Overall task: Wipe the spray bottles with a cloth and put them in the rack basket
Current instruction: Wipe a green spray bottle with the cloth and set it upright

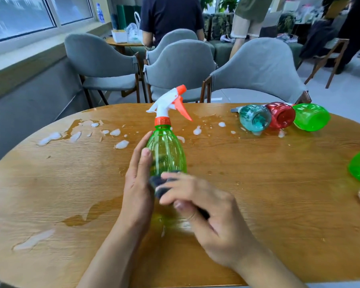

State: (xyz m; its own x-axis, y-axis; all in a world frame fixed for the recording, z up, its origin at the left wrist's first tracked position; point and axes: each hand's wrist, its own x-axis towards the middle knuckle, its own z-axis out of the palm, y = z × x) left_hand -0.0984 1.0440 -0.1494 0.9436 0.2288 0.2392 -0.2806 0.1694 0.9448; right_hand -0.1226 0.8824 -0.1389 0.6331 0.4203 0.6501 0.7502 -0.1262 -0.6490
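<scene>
Green spray bottle stands upright at the middle of the wet wooden bench. The left hand steadies its side with straight fingers; the right hand pinches a dark cloth against its lower body. Teal, red and green bottles lie toppled together at the far right, among foam splashes.
</scene>
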